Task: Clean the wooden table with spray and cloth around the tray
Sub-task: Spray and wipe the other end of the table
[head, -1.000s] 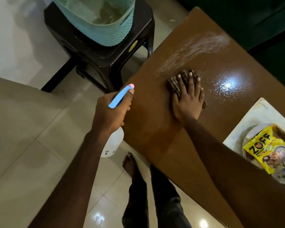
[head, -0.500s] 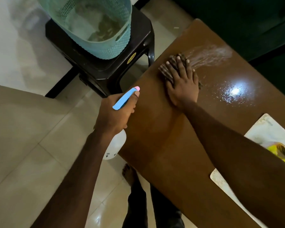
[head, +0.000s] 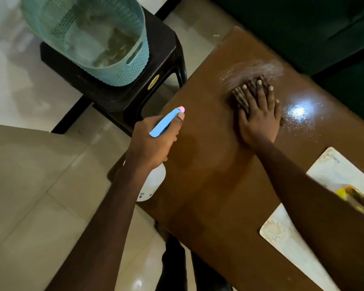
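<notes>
**Cloth flat on the wet table, bottle held at the edge**

The right hand (head: pixel 257 114) lies flat on the cloth (head: pixel 243 95) and presses it onto the table (head: pixel 208 185). Its fingers (head: pixel 271 95) are straight and slightly spread, and the tips reach to the far edge of the cloth. The cloth is dark and striped; it shows at the left of the fingers and a little under the palm on the right side. Just beyond the fingertips there is a pale streak of spray (head: pixel 254 70) on the wood. To the right of the hand a patch of wet drops (head: pixel 301 114) shines under the light.

The left hand (head: pixel 149 141) is wrapped around the neck of the bottle (head: pixel 151 183) at the near-left edge of the table. The fingers are curled together around it, and one finger lies along the blue trigger (head: pixel 166 122). The white body of the bottle hangs below the hand, beside the table edge.

The tray (head: pixel 282 238) stands on the table at the right, well apart from the cloth, and the right forearm crosses over it. Something yellow (head: pixel 343 194) lies in it, mostly hidden.

Left of the table a dark stool (head: pixel 160 66) carries a green basket (head: pixel 122 68).
</notes>
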